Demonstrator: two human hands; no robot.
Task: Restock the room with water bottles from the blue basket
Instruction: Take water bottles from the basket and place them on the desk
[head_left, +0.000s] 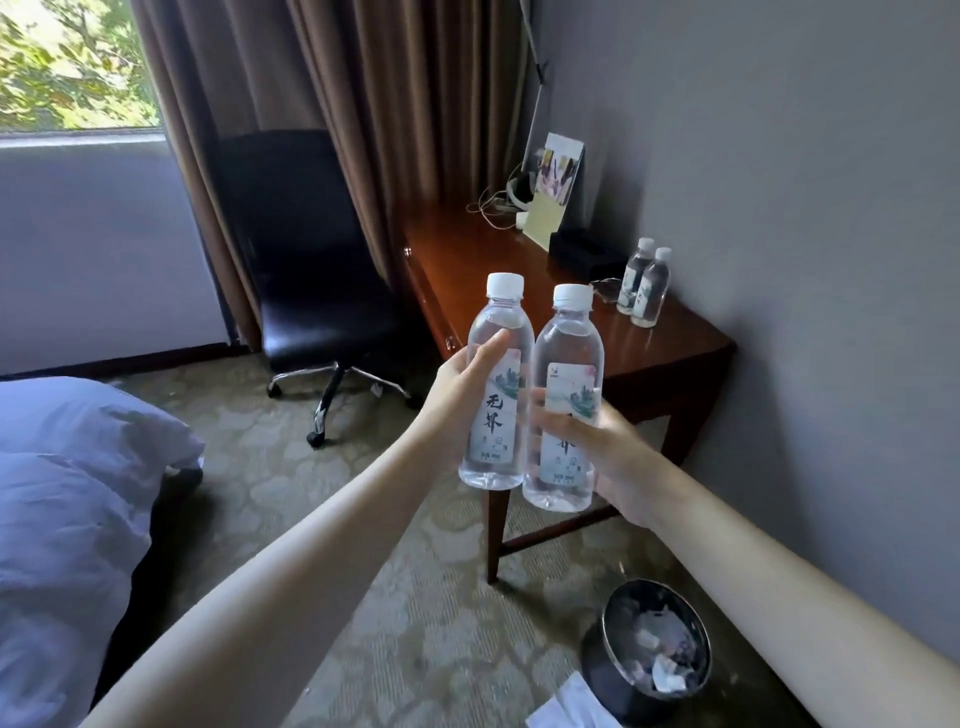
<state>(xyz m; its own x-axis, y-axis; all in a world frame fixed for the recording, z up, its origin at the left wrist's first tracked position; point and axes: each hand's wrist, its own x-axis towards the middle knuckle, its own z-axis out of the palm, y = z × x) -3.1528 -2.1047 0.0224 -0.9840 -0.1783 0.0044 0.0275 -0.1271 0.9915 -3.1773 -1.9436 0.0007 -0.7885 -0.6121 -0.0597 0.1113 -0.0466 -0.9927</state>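
I hold two clear water bottles with white caps upright in front of me, side by side and touching. My left hand (460, 400) grips the left bottle (497, 384) around its label. My right hand (605, 457) grips the right bottle (566, 400) from the right side. Both bottles hang in the air in front of the near end of a wooden desk (498, 260). Two more bottles (644, 283) stand together on the desk near the wall. The blue basket is out of view.
A black swivel chair (311, 270) stands left of the desk by brown curtains. On the desk are a black box (582, 254), a card stand (556, 192) and cables. A bin (652, 652) with rubbish sits on the carpet at lower right. A bed (67, 499) fills the left.
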